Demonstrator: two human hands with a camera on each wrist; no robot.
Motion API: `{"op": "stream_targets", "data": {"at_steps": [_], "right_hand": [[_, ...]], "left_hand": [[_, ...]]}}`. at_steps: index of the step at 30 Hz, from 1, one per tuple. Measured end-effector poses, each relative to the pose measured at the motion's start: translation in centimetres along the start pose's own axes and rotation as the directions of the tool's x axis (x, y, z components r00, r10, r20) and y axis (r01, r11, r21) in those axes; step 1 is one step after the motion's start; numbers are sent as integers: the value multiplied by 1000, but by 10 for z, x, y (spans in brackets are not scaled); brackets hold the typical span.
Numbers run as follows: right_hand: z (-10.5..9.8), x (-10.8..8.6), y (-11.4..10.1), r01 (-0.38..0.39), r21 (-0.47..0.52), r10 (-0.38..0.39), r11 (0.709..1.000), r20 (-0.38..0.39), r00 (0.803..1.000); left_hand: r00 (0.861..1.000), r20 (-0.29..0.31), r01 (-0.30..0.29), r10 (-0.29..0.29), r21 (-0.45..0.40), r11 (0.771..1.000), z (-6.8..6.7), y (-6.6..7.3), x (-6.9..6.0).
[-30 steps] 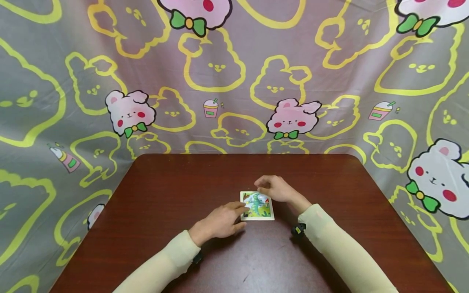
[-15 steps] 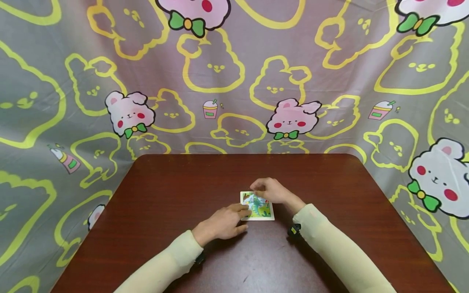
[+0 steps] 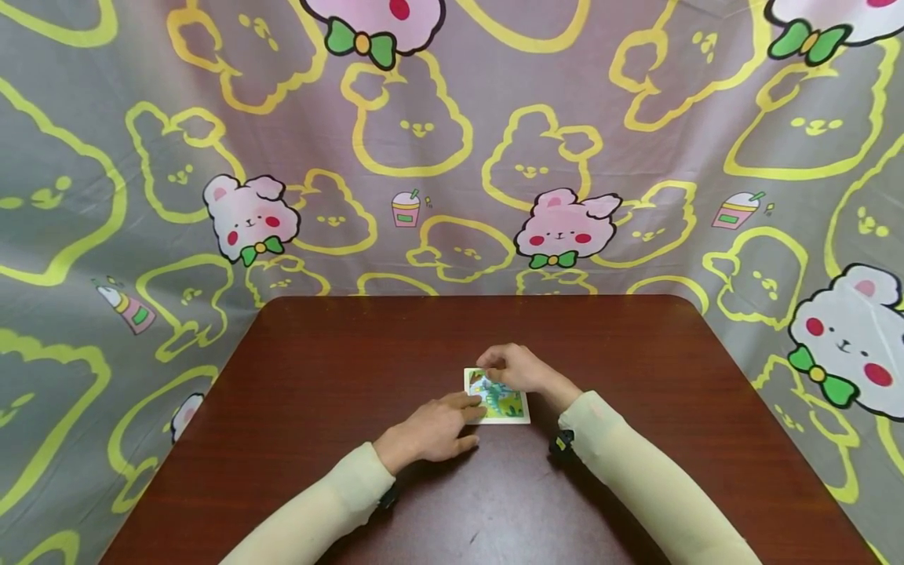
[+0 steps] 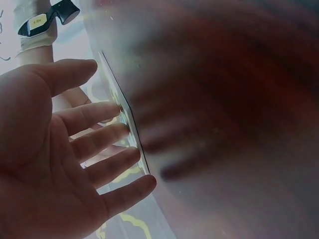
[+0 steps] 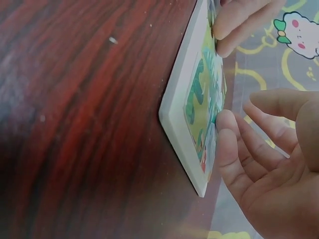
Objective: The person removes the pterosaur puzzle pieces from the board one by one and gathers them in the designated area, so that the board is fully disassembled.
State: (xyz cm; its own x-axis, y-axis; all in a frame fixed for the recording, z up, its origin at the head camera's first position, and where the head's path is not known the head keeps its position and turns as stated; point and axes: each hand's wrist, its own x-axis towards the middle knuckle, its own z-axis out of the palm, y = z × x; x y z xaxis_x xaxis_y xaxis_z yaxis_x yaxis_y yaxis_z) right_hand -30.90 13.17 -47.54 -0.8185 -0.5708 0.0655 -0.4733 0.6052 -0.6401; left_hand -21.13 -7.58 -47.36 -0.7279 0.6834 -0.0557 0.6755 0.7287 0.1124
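A small square picture puzzle (image 3: 505, 406) with a white frame and a green dinosaur scene lies flat on the table. Across its left edge my left hand (image 3: 432, 428) rests its outstretched fingers; the left wrist view shows this hand (image 4: 75, 134) with fingers spread and the thumb apart. Over the puzzle's far side is my right hand (image 3: 521, 367), covering part of the picture. In the right wrist view, fingertips of the right hand (image 5: 269, 149) touch the picture surface of the puzzle (image 5: 199, 107), the fingers slightly bent and the thumb held away. No loose piece shows between them.
The dark brown wooden table (image 3: 339, 345) extends around the puzzle on all sides. Behind it and at both sides hangs a grey curtain (image 3: 452, 180) printed with yellow outlines and rabbit faces. A black wrist device (image 3: 563, 443) sits under the right sleeve.
My right hand has slid left along the puzzle's far side, from its right corner toward the left. My left hand has shifted slightly right onto the picture. The puzzle stays in place.
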Motion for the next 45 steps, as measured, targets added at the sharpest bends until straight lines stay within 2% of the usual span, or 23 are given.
{"op": "stream_targets", "data": {"at_steps": [11,24,36,45], "right_hand": [[4,2,1,-22,7,21,1000,32,999],[6,3,-2,-30,7,30,1000,39,999],[9,3,0,-38,66,36,997,33,999],[7,5,-3,-78,51,75,996,46,996]], "left_hand": [[999,-14,-33,33,0,999,3,2,3],[1000,19,-21,20,16,1000,3,2,5],[999,40,-18,18,7,1000,2,2,5],[998,56,-5,5,3,1000,2,2,6]]}}
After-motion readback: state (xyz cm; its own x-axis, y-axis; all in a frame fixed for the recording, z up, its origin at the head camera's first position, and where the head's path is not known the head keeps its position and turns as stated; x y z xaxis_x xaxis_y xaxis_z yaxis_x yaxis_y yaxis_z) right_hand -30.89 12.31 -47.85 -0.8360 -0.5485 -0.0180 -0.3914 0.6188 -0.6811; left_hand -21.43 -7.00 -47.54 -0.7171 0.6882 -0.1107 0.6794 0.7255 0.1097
